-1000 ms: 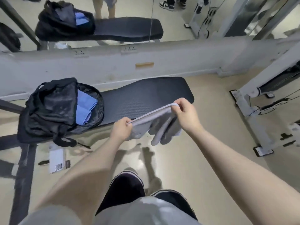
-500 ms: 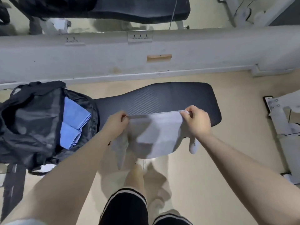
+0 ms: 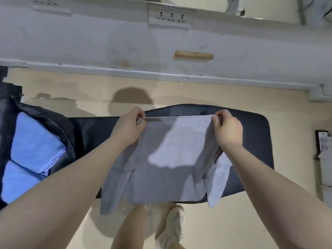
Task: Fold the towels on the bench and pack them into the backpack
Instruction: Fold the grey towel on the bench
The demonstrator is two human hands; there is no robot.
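Note:
A grey towel [image 3: 167,159] hangs folded over the black bench pad [image 3: 251,139], its top edge stretched taut between my hands. My left hand [image 3: 130,127] pinches the left corner and my right hand [image 3: 227,131] pinches the right corner. The towel's lower edge and two loose flaps drape past the bench's near edge. At the far left the open black backpack [image 3: 59,126] lies on the bench with folded blue towels [image 3: 32,148] inside.
A white low wall [image 3: 107,42] with a socket plate [image 3: 171,16] runs behind the bench. Beige floor lies between them. A white machine base [image 3: 325,150] stands at the right edge. My legs and a light shoe [image 3: 170,229] are below the bench.
The view has tipped down and closer. My hands have carried the towel forward over the bench pad and spread its top edge wider; it now drapes across the pad.

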